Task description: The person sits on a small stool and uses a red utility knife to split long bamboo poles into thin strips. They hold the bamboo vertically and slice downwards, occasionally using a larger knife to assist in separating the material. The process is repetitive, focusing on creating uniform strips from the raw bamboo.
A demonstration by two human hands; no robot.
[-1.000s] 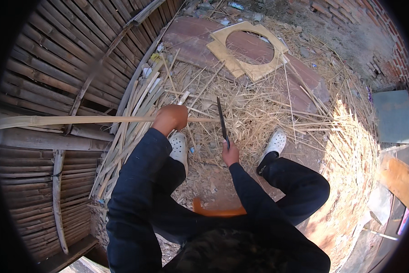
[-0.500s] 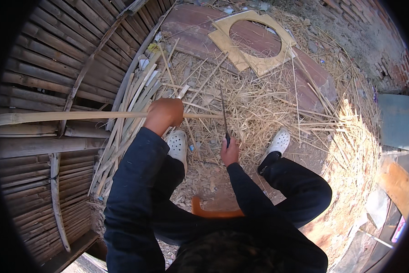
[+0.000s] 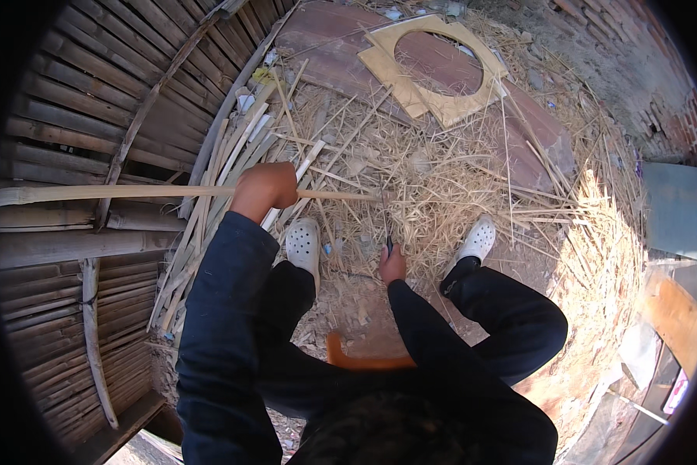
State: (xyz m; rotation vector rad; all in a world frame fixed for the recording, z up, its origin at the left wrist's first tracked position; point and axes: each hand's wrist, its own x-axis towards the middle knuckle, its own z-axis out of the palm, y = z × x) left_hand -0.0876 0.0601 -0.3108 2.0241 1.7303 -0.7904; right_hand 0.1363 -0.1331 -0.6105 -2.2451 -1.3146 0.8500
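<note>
Left hand (image 3: 267,188) wrapped firmly round pale bamboo strip (image 3: 185,191), which ran sideways above shavings (image 3: 433,182); right hand (image 3: 392,266) gripped knife (image 3: 389,243) by handle near strip's right end, contact unclear; good work called for steady angle, edge clear of left knuckles

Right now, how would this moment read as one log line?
left hand: gripping strip | right hand: gripping knife, blade near strip's right end, contact unclear | shavings: strewn between shoes
</note>
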